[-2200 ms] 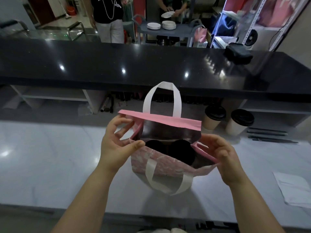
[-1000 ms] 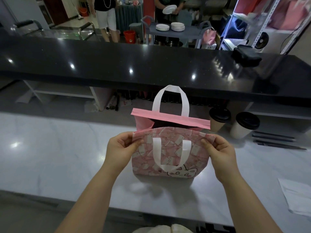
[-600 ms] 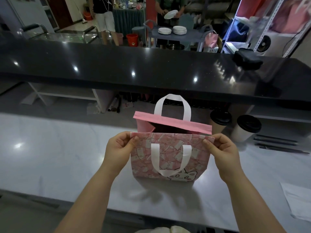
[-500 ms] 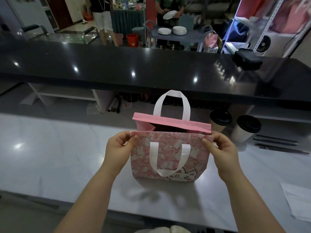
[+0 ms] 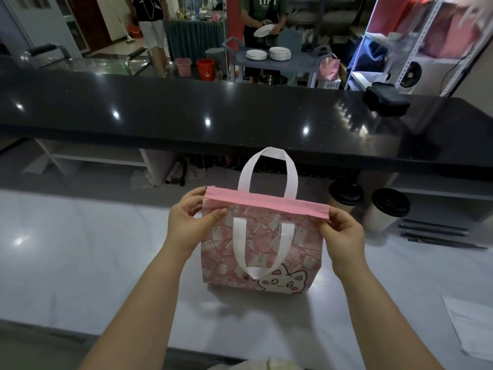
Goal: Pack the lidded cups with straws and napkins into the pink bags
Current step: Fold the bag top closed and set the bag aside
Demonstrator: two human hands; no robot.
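A pink bag with a cat print and white handles stands on the white counter in front of me. Its two top edges are pressed together, so its contents are hidden. My left hand pinches the top left corner of the bag. My right hand pinches the top right corner. Two white lidded cups with black lids stand just right of the bag. Black straws lie further right, and a white napkin rests near the right edge.
A long black counter runs across behind the white one. A dark object sits on its right end. Beyond it, two people stand near a cart with stacked plates. Metal shelving rises at the right.
The bag was open with dark cup lids visible inside. My hands lifted the near side and brought it against the far pink rim, so the mouth is now shut.
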